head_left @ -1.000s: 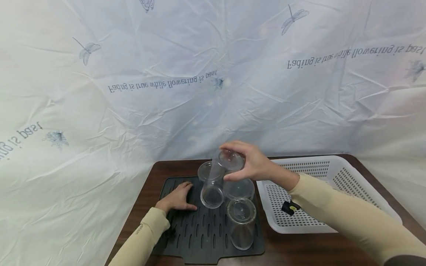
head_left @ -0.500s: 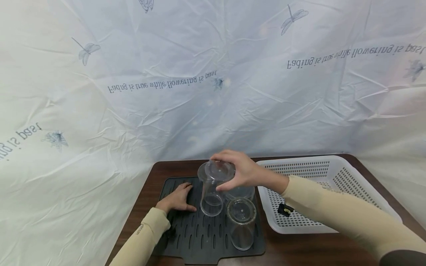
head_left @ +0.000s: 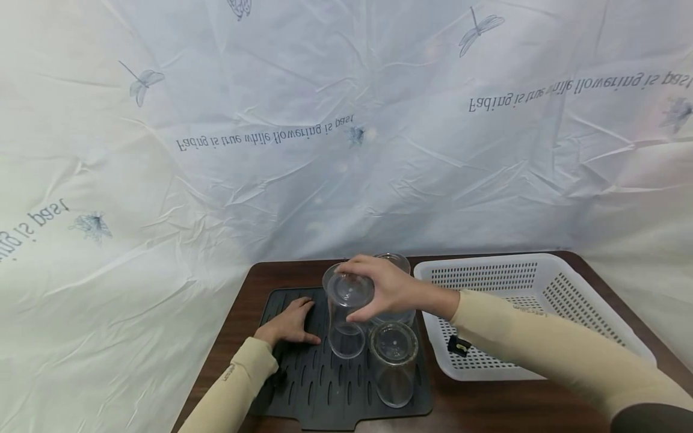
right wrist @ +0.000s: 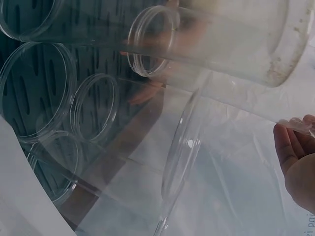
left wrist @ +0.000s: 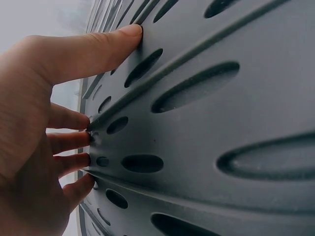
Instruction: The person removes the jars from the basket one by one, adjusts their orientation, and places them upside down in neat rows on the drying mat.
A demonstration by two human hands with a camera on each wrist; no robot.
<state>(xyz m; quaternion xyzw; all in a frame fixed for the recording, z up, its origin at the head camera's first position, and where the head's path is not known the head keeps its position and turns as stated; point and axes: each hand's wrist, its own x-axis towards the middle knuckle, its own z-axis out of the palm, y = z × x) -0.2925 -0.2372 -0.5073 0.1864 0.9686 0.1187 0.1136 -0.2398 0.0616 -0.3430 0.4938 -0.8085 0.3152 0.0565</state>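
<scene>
My right hand (head_left: 379, 285) grips a clear tumbler (head_left: 346, 337) round its upturned base. The tumbler stands mouth down, low over the dark ribbed mat (head_left: 303, 400). In the right wrist view the fingers (right wrist: 285, 147) hold the far end of the see-through wall. Another clear tumbler (head_left: 394, 376) stands upside down at the front right of the mat. Further clear vessels stand behind, partly hidden by my right hand; one shows its round top (head_left: 397, 261). My left hand (head_left: 292, 322) rests on the mat's left side, fingers spread, thumb (left wrist: 118, 44) touching its surface.
A white perforated basket (head_left: 541, 267) stands to the right of the mat, under my right forearm. The brown wooden table (head_left: 471, 406) ends at a hanging white sheet (head_left: 346, 198) at the back.
My right hand has brought the clear tumbler left and down toward the mat, from tilted to about upright. The left hand has stayed in place.
</scene>
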